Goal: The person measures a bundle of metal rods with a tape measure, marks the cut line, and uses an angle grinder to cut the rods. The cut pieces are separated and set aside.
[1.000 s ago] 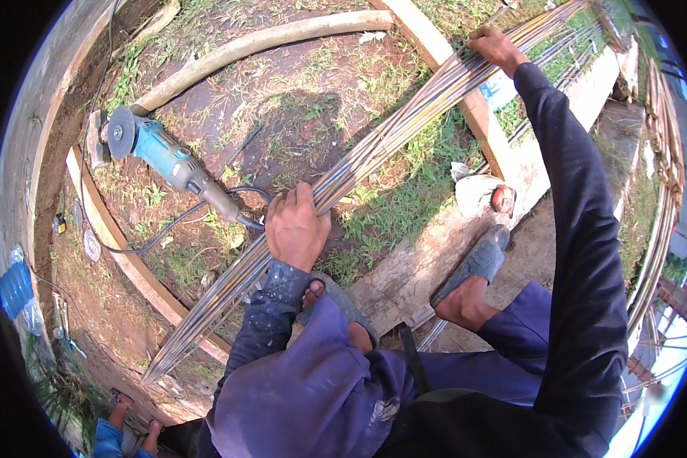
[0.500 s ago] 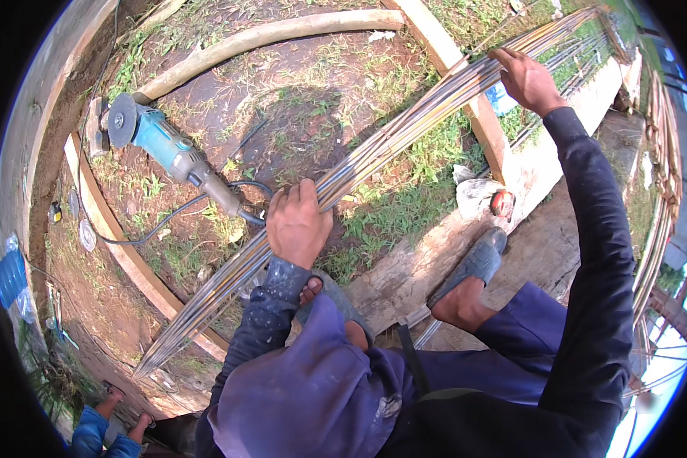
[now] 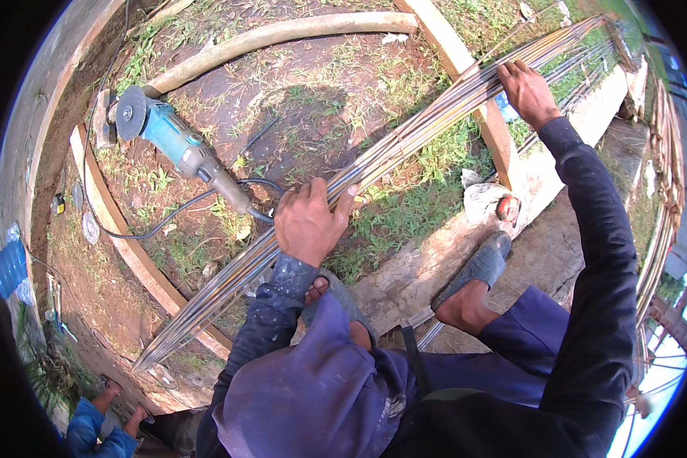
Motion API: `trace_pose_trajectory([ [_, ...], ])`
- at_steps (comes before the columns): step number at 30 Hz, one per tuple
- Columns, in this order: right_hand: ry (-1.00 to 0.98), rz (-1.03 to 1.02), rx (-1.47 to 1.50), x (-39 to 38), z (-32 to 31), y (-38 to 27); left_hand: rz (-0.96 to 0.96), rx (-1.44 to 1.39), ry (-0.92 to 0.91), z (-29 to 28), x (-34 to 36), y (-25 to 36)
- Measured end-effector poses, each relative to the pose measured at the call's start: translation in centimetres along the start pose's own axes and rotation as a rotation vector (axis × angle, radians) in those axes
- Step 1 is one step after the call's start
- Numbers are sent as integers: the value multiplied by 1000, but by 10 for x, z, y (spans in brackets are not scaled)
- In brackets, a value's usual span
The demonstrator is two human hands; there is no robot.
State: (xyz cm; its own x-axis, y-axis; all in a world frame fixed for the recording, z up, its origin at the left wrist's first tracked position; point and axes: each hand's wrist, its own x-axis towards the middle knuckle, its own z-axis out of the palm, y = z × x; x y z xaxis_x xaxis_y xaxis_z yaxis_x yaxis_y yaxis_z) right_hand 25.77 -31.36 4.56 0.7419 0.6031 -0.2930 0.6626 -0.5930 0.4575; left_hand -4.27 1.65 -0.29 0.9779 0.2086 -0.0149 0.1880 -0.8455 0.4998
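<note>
A long bundle of thin metal rods (image 3: 416, 137), some rusty brown and some grey, runs slantwise from lower left to upper right. My left hand (image 3: 307, 227) lies over its middle, fingers curled on the far side and thumb stretched along the top. Farther up the bundle, my right hand (image 3: 528, 95) has its fingers hooked over the rods, with the thumb out of sight. Beyond my left hand, a teal and grey angle grinder (image 3: 177, 141) with a cutting disc lies on the ground, its cord passing near the rods.
Wooden beams, one on the left (image 3: 133, 256) and one at upper right (image 3: 454, 53), support the bundle. A curved pole (image 3: 282, 34) lies at the back. A red tape measure (image 3: 507, 206) sits beside my foot on the concrete ledge (image 3: 404, 271). Another person's legs (image 3: 91, 427) show at lower left.
The whole view has shifted slightly. My left thumb has spread away from the fingers along the rods. My right hand has come a little nearer, still on the bundle.
</note>
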Motion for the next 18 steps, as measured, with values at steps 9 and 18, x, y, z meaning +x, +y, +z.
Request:
trace_pose_trajectory([
  [9, -135, -227, 31, -58, 18, 11, 2, 45, -14, 3, 0, 0],
  [18, -481, -212, 822, -207, 5, -128, 44, 81, -126, 4, -4, -7],
])
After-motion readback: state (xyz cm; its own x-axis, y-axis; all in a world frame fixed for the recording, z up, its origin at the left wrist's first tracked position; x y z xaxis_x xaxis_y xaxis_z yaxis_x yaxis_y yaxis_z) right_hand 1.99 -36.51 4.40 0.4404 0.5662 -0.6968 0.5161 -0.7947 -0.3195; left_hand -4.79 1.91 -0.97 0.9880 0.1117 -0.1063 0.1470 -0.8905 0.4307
